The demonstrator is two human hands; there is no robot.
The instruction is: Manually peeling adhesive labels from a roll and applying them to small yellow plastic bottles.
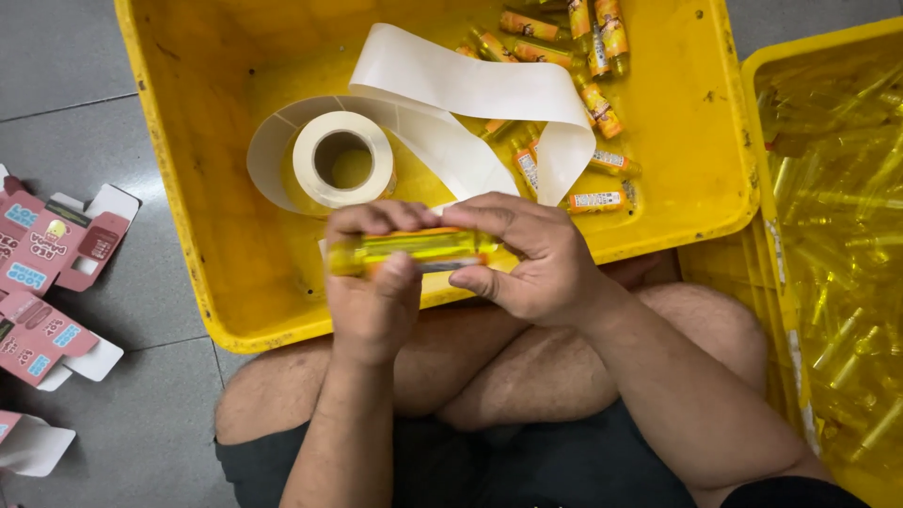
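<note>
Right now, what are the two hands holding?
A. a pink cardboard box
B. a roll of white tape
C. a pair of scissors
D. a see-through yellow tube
D: the left hand and the right hand both grip a see-through yellow tube lying sideways between them, over the yellow bin, while the white roll rests inside the bin and the pink boxes lie on the floor.

Bare forearms and knees, no sleeves, dark shorts (527,466), unadorned fingers (489,218)
</note>
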